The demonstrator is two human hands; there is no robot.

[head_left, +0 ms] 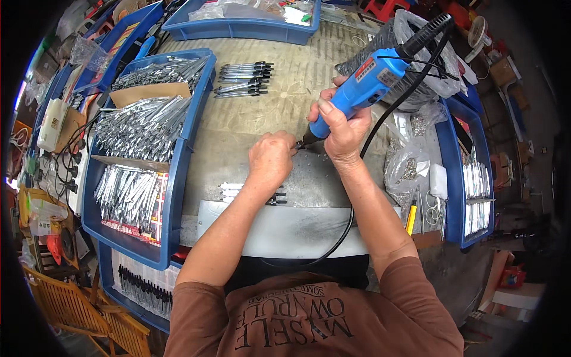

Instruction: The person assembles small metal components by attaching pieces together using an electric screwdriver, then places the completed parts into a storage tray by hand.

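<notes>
My right hand (343, 122) is wrapped around a blue electric screwdriver (364, 85), tilted so its black nose points down and left. The tip meets a small dark piece (301, 144) right at the fingers of my left hand (273, 157). That hand is closed in a pinch, and most of what it holds is hidden. Ahead of it lies a row of slim silver rods with black ends (244, 79). Near my left forearm are a few more such rods (275, 199), partly covered by the arm.
A blue tray (183, 208) of loose silver metal parts stands left. Another blue tray (238, 30) sits at the back, and a smaller one (485, 220) at right. Plastic bags of small parts (407, 169) and a yellow-handled tool (411, 218) lie right. The black cord (380, 128) hangs past my right arm.
</notes>
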